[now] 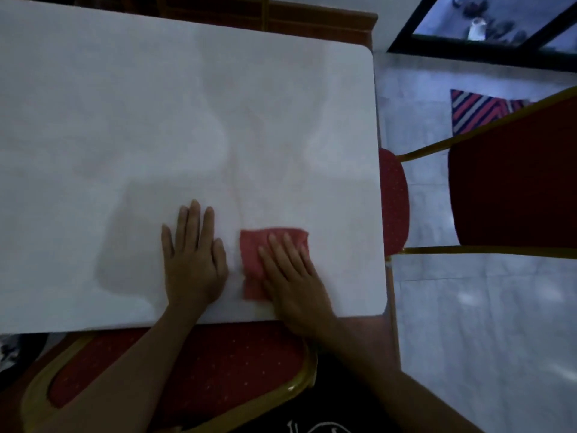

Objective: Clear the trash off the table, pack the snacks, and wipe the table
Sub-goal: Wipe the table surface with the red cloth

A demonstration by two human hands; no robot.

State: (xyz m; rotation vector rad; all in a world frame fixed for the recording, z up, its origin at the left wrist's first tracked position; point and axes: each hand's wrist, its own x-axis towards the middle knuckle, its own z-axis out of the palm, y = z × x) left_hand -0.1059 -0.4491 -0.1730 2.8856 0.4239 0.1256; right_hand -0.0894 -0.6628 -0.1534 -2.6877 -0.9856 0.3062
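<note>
A white table [156, 120] fills most of the view. A folded pink cloth [251, 254] lies near the table's front edge, right of centre. My right hand [290, 276] presses flat on the cloth with straight fingers and covers its lower right part. My left hand [192, 260] rests flat on the bare tabletop just left of the cloth, fingers spread and straight. No trash or snacks show on the table.
A red chair with a gold frame [187, 370] stands right below the table's front edge. Another red chair seat [515, 189] and a chair back [394, 201] sit at the table's right side. A striped mat [477, 109] lies on the pale floor.
</note>
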